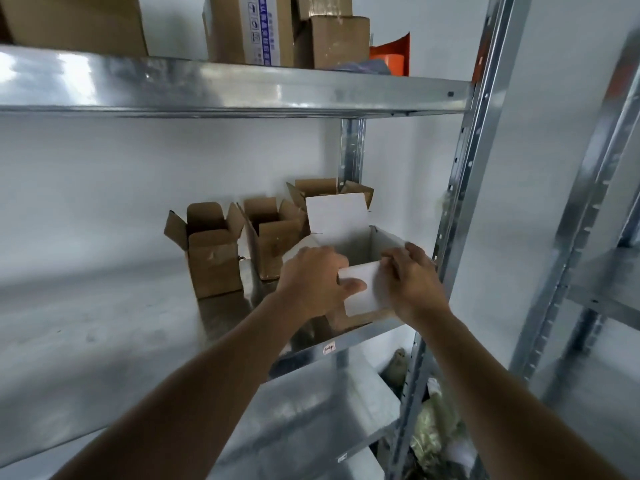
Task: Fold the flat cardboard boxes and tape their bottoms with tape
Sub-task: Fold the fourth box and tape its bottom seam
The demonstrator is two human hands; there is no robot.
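Note:
A white cardboard box (360, 244) stands upright on the metal shelf (104, 323) near its right end, its top flaps open and one tall flap raised at the back. My left hand (311, 282) grips the box's left side, thumb across the near white flap (363, 289). My right hand (412, 282) holds the box's right side, fingers curled over the near right corner. Three folded brown boxes (211, 251) (273, 233) (329, 190) stand behind and to the left with their flaps open.
An upper shelf (242, 88) carries larger cardboard boxes and an orange item (391, 53). A slotted steel upright (460, 188) rises just right of the box. Lower shelves hold bags (433, 431). A second rack (588, 237) is at the far right.

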